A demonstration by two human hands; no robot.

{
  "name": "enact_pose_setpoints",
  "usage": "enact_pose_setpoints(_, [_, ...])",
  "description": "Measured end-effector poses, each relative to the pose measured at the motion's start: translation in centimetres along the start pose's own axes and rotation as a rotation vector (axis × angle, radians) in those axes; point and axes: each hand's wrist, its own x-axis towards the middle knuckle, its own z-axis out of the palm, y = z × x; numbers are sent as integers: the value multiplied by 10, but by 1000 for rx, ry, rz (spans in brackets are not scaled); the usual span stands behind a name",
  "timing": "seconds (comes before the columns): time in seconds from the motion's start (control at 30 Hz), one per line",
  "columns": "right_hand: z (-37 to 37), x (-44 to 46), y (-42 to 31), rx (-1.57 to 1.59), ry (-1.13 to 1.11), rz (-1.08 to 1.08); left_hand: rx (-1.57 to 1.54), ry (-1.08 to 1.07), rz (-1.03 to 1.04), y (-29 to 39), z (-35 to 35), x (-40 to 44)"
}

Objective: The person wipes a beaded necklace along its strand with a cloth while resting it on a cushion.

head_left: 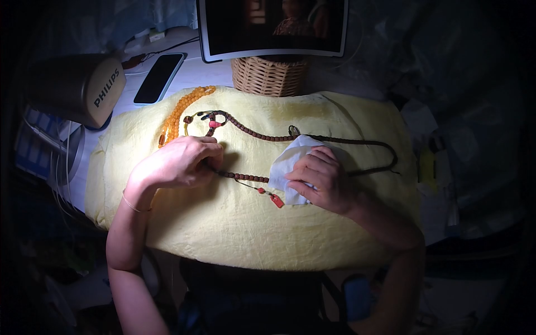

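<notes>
A long string of dark brown beads (pixel 258 134) forms a loop over the yellow cloth (pixel 234 234). My left hand (pixel 181 161) is closed on the near strand at the left side, its fingertips partly hidden. To the right, my right hand (pixel 319 177) pinches a white cloth (pixel 285 161) around the same strand, so the beads under it are hidden. A red pendant (pixel 277 201) on a thin cord hangs off the strand between my hands. Red and dark ornaments (pixel 214 124) lie just above my left hand.
Orange beads (pixel 187 106) lie bunched beyond my left hand. A phone (pixel 160 79) and a Philips lamp head (pixel 84 89) are at the left. At the back, a screen (pixel 268 28) stands at a wicker basket (pixel 269 76).
</notes>
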Motion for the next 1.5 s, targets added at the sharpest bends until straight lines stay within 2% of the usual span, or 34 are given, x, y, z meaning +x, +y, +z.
enact_pose_setpoints(0.2, [0,0,0,-4,-4,3,29,-23,-37,2,-1,-1])
enact_pose_setpoints(0.3, [1,0,0,-5,3,-1,25,92,103,-3,6,0])
enact_pose_setpoints(0.4, [1,0,0,-6,3,1,9,7,93,3,3,2])
enact_pose_setpoints(0.6, [1,0,0,-1,4,2,17,-20,24,3,1,1])
enact_pose_setpoints(1.2, [0,0,0,-3,-7,-1,15,55,10,3,4,0])
enact_pose_setpoints(1.5, [0,0,0,-6,-3,-5,10,-50,-33,13,-5,-1])
